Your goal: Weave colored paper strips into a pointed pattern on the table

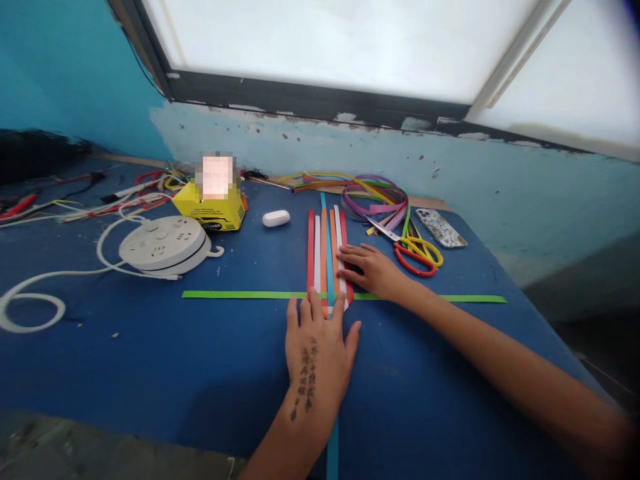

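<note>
Blue table (pixel 240 380), strips laid out on it in front of the person. Upright row, seen left to right: red, white, orange, blue (pixel 329 253), orange, white, red; they lie close side by side near the middle of the table, and the blue one runs beyond the row at both ends, reappearing below the left wrist. A green strip (pixel 240 295) lies crosswise at the row's near end, reaching well out to either side. Left hand (pixel 319 347), inked on the back, is palm down, unclenched, fingers spread, tips resting on the near ends of the row. Right hand (pixel 373 270) is also unclenched, palm down, fingers extended over the row's right-hand strips; the forearm passes over the green strip. Beyond the right hand: scissors (pixel 400 241) with red and yellow handles, blades toward a loose coil of coloured strips (pixel 375 193); phone (pixel 440 228) to their right. Far left of the row: small white case (pixel 276 218), yellow box (pixel 213 208), round white power strip (pixel 163 245) with its cord, tangled cables (pixel 145 193) behind.
</note>
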Available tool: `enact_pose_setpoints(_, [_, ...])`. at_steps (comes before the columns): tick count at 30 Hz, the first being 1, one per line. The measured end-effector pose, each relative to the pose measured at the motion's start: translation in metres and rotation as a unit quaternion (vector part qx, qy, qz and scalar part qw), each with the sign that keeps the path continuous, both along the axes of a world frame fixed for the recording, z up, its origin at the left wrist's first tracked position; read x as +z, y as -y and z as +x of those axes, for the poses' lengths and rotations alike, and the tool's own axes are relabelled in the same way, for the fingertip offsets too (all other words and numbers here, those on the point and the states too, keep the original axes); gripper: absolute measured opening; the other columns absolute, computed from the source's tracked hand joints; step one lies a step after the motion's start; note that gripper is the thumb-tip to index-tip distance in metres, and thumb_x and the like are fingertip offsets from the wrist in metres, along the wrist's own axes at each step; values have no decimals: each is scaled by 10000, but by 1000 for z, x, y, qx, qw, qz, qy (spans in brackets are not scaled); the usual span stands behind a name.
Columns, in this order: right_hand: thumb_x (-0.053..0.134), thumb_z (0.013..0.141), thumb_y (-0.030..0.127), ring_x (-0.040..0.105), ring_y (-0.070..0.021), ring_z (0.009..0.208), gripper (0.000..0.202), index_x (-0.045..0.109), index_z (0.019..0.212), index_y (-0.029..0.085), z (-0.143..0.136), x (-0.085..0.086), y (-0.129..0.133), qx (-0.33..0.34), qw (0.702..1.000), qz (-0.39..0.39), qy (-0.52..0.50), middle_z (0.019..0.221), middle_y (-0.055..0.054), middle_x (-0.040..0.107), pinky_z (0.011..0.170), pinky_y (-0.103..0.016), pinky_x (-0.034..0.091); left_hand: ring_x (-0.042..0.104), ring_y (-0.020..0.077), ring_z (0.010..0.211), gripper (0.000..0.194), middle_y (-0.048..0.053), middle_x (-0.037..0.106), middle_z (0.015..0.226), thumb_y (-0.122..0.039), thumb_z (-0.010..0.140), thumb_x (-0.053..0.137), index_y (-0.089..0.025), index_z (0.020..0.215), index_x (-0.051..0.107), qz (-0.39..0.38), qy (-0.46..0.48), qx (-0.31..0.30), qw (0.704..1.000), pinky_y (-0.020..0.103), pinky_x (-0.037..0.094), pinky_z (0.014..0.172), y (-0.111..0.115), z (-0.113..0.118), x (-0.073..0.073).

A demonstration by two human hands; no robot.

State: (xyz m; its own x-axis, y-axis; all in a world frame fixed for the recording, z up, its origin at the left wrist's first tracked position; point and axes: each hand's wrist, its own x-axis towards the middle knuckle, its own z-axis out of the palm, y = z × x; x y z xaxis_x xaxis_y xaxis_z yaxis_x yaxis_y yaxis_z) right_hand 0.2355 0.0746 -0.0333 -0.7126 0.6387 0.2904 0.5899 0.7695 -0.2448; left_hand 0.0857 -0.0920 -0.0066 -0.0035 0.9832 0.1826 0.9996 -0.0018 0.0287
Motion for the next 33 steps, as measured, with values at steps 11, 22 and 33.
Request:
enact_pose_setpoints(11, [567, 1004, 490, 481, -282, 1444, 537, 587, 1447, 187, -2, 0, 7, -26, 1000, -14, -5, 1516, -123, 554, 1212, -521, 355, 530, 372, 1323, 606, 155, 585, 1461, -629, 980, 500, -317, 1498, 547, 5, 18, -7, 1000, 575, 266, 1191, 2, -1, -5])
enact_pose_setpoints(22, [565, 993, 536, 451, -275, 1467, 589, 557, 1471, 192, -1, 0, 7, -20, 1000, -24, 1, 1540, -121, 527, 1225, -540, 320, 533, 369, 1320, 674, 165, 584, 1456, -721, 946, 473, -353, 1508, 525, 2, 9, -39, 999, 593, 253, 1196, 1, -10, -5])
enact_pose_setpoints(33, [574, 981, 576, 426, -281, 1483, 627, 527, 1497, 224, 2, -1, 4, -18, 999, -30, 9, 1570, -104, 493, 1227, -560, 315, 547, 377, 1294, 663, 167, 590, 1443, -718, 943, 483, -358, 1496, 541, -4, -7, -42, 999, 594, 262, 1186, 0, -9, -2])
